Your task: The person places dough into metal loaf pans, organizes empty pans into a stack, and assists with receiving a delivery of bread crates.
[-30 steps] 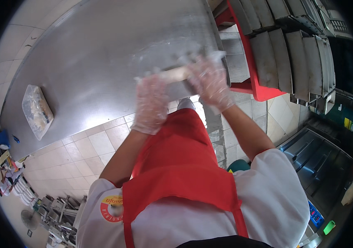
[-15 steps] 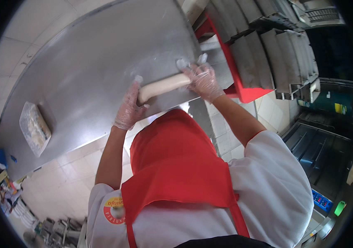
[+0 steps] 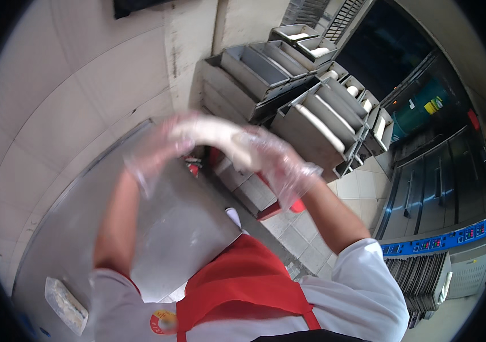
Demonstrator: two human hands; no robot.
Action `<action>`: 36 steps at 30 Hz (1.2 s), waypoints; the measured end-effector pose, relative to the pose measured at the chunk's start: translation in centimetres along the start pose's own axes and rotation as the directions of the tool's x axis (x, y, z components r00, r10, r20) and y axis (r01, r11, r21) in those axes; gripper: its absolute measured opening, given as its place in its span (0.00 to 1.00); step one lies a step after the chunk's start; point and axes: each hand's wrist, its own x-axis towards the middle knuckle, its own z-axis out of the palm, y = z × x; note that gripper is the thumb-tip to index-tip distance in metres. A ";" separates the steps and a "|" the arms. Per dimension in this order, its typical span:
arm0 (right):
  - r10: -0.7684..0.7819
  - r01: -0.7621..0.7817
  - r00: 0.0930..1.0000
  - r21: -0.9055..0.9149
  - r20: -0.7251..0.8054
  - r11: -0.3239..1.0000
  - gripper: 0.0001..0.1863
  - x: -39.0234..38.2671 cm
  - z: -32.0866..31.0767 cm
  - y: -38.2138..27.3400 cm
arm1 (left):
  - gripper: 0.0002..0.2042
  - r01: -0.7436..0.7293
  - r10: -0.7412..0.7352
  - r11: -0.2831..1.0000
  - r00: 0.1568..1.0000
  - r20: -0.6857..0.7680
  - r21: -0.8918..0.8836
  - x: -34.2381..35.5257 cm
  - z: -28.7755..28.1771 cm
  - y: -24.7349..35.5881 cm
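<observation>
A long white dough log (image 3: 215, 132) is held up in the air, bowed upward in the middle. My left hand (image 3: 160, 151), in a clear plastic glove and smeared by motion, grips its left end. The log's right end is in my right hand (image 3: 280, 165), gloved the same way with the plastic loose at the wrist. Both hands are above the far right end of the steel table (image 3: 180, 228), close to metal loaf pans (image 3: 228, 94). Pale dough logs (image 3: 320, 126) lie in several of the pans.
A clear container (image 3: 67, 308) with white powder stands at the table's near left. The pans are stacked behind and to the right, above a red stand (image 3: 271, 211). At right is an oven (image 3: 425, 188) with a blue control strip, and below it a stack of dark trays (image 3: 419, 282).
The dough log has left the tabletop and is now lifted between both hands. My view has turned toward the pans, bringing the dough inside them into sight.
</observation>
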 end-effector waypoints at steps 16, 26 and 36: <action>0.156 0.238 0.968 -0.920 0.197 -0.311 0.12 20.8 -16.2 -17.0 | 0.20 -0.446 -0.268 -0.116 0.874 0.405 0.887 44.7 -0.7 0.9; 0.037 0.051 0.998 -0.993 0.048 -0.103 0.14 23.7 -16.1 -15.7 | 0.21 -0.281 -0.245 -0.018 0.932 0.268 0.960 45.8 -0.9 0.5; -0.805 0.242 0.543 -0.873 -0.240 0.424 0.24 -4.4 -23.2 -20.5 | 0.15 -0.150 0.408 0.862 0.773 -0.487 0.484 19.2 5.7 -2.5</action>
